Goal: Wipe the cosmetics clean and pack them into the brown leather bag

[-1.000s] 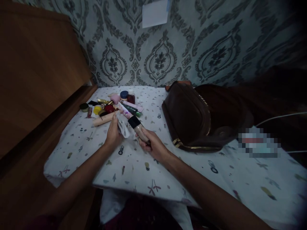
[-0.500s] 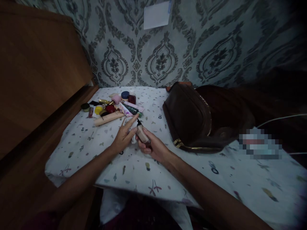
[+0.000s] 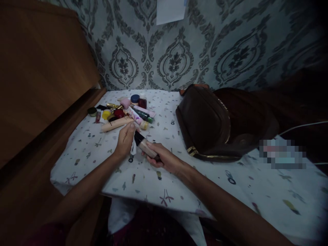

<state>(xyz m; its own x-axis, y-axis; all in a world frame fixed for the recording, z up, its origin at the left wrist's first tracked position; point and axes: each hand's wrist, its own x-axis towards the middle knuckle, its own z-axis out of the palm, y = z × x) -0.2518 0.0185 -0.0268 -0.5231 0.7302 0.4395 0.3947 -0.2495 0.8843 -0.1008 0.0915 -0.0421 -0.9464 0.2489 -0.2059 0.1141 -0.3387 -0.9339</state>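
My right hand [image 3: 159, 154] is wrapped around a beige foundation bottle [image 3: 146, 147] with a black cap, tilted with the cap end toward my left hand. Closed around a crumpled white tissue [image 3: 133, 147], my left hand [image 3: 125, 138] is close beside the cap; whether the tissue touches the cap I cannot tell. Just beyond the left hand lies a long peach tube [image 3: 116, 123]. A white and pink tube [image 3: 135, 115] with a yellowish cap and a dark green tube [image 3: 143, 115] lie in the cosmetics pile behind it.
A brown leather bag [image 3: 205, 123] with a gold zipper sits on the patterned white cloth [image 3: 164, 181] to the right. In the pile are a blue-lidded jar [image 3: 135, 99] and a yellow lid [image 3: 106, 114]. A wooden cabinet [image 3: 46, 65] borders the left side. A white cable [image 3: 302, 125] runs at far right.
My left hand has drawn back from the bottle's cap and closed around the tissue. The bottle has tipped, so more of its black cap shows. The view has shifted slightly.
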